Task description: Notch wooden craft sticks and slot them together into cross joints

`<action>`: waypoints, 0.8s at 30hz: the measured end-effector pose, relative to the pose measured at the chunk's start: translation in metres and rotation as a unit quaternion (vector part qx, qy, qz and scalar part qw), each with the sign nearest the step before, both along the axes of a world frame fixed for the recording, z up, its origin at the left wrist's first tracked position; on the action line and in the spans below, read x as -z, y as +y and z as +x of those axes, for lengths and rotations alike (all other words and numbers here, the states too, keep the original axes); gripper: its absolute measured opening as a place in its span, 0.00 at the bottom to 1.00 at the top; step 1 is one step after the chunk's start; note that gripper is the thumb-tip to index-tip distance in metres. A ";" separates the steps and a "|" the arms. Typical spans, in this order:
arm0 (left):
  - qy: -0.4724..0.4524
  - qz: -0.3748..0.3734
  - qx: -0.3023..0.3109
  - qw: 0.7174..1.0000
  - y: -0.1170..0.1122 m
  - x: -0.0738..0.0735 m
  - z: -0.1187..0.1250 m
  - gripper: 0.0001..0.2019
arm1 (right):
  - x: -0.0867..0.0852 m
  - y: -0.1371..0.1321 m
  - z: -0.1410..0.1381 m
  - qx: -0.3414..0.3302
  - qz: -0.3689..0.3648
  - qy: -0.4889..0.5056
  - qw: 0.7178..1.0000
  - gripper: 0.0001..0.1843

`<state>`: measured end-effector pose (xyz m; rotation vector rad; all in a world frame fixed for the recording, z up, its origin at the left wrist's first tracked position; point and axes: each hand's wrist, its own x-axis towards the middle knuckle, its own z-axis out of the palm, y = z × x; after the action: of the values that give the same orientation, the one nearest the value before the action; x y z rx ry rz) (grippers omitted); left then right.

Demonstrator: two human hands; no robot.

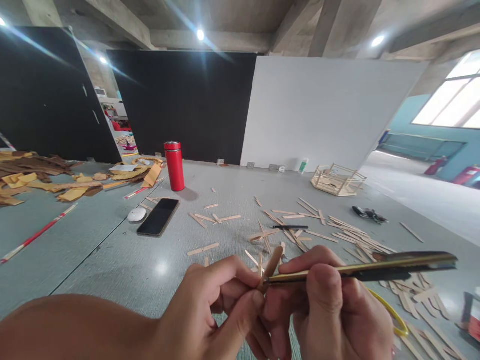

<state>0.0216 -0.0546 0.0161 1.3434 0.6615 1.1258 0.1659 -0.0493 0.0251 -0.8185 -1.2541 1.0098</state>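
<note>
Above the grey counter [123, 280], a tan round-ended wooden stick [275, 261] is pinched in the left grip [225, 302], a long gold-edged tool [362, 269] clasped against it by the right grip [332, 307]. Work seems unfinished: one pale stick-built frame [330, 189] is assembled, many flat loose sticks [347, 226] lie unjoined.

Wooden sticks [348, 226] littered a workshop table [112, 272] beyond the left hand [206, 305] and right hand [333, 310], with brown scraps [26, 167] to their left. Concrete beams [232, 40] ran overhead; a window [453, 95] glowed to their far right.
</note>
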 end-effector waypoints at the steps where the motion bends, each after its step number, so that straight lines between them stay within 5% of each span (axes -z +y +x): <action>1: -0.006 -0.008 0.007 1.000 0.000 0.000 0.000 0.10 | -0.001 0.000 0.000 0.006 -0.006 -0.008 1.000 0.22; 10: -0.030 0.004 0.035 0.999 0.008 0.002 0.001 0.11 | 0.000 0.002 -0.003 -0.011 -0.038 0.030 0.999 0.24; 15: -0.060 0.001 0.040 0.997 0.008 0.002 0.000 0.08 | 0.003 0.003 0.000 -0.015 0.002 0.083 0.996 0.18; 24: -0.079 -0.017 0.013 0.997 0.012 0.003 0.000 0.13 | -0.008 0.014 0.015 -0.015 0.079 0.023 0.997 0.14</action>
<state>0.0219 -0.0429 0.0132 1.2166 0.5455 1.1805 0.1806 -0.0355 0.0335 -0.6525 -1.2913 0.9359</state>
